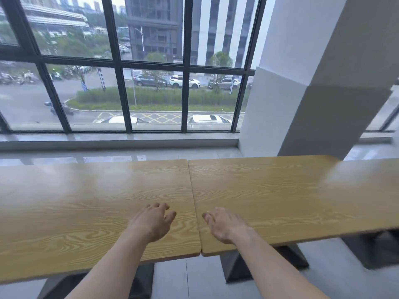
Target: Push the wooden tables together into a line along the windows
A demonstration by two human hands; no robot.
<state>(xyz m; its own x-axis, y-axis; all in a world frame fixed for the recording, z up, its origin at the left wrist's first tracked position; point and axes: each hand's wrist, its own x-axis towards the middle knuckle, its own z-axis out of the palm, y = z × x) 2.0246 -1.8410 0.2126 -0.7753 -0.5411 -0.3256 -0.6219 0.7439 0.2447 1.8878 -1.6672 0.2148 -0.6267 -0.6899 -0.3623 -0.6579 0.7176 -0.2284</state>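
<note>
Two wooden tables, left table [86, 201] and right table [280, 190], are sitting edge to edge along the windows [151, 61] at twelve o'clock; joining looks nearly done. Left hand [151, 223] and right hand [224, 225] are hovering over the seam [193, 197], fingers loosely spread, gripping nothing.

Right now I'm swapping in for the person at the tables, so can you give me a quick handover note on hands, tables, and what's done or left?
Left hand: open, fingers spread, over the left wooden table near the seam; contact unclear.
Right hand: open, over the right wooden table near the seam; contact unclear.
Tables: end to end, parallel to the windows, the right one passing in front of the white pillar.
Done: these two meet along a thin seam, edges roughly flush.
Left: check alignment; any further tables lie outside this view.
</note>
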